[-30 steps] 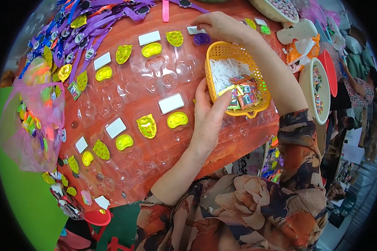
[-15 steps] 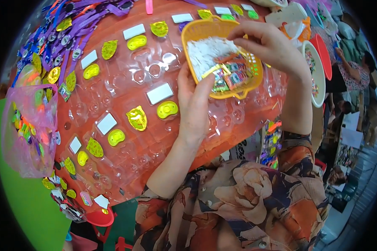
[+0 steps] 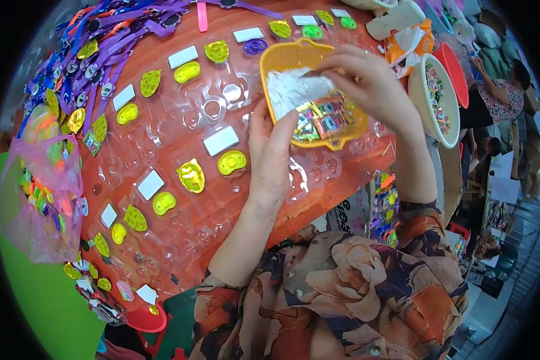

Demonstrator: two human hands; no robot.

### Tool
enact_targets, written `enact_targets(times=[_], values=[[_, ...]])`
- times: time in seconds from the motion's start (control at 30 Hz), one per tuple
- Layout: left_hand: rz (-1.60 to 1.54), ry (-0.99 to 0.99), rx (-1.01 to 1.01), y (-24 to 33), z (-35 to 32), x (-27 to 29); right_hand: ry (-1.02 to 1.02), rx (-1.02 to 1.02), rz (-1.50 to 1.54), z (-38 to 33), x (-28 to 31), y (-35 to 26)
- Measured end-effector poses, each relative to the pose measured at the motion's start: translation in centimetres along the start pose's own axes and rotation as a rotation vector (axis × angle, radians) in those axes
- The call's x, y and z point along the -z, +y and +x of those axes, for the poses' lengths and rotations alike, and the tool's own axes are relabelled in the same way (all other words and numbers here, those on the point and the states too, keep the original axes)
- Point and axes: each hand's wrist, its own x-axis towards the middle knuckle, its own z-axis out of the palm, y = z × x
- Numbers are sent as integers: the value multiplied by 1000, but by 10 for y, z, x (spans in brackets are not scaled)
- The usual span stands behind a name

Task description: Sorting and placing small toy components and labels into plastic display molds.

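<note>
My left hand [image 3: 271, 155] grips the near left side of a yellow plastic basket [image 3: 289, 57], its thumb over the rim. Inside lie a heap of small white pieces [image 3: 289, 87] and several colourful wrapped packets [image 3: 328, 117]. Over the basket, my right hand [image 3: 371, 85] has its fingers bent together close to the white heap; whatever they pinch is hidden. Below the basket, clear moulded plastic trays [image 3: 192, 99] cover the table. Some tray hollows hold white rectangles [image 3: 221, 140], yellow oval pieces [image 3: 231, 162] and shiny gold leaf-shaped pieces [image 3: 191, 175].
Purple and blue straps with small watch faces [image 3: 111, 45] pile up at the far left. A pink plastic bag [image 3: 42, 210] of bright pieces hangs by the left table edge. On the right stand a cream basin [image 3: 423, 129] and a red one [image 3: 452, 75]. Another person [image 3: 501, 99] sits beyond.
My right hand has moved left and down, deeper over the white pieces. The basket remains in my left hand. The view has shifted slightly.
</note>
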Motion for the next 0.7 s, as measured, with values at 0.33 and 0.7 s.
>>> enact_targets(times=[0.33,0.7], values=[[93,3,-1,-4,2,4,99,-185,-601,65,-44,150],[76,4,-49,-3,7,2,91,-298,228,14,-2,84]])
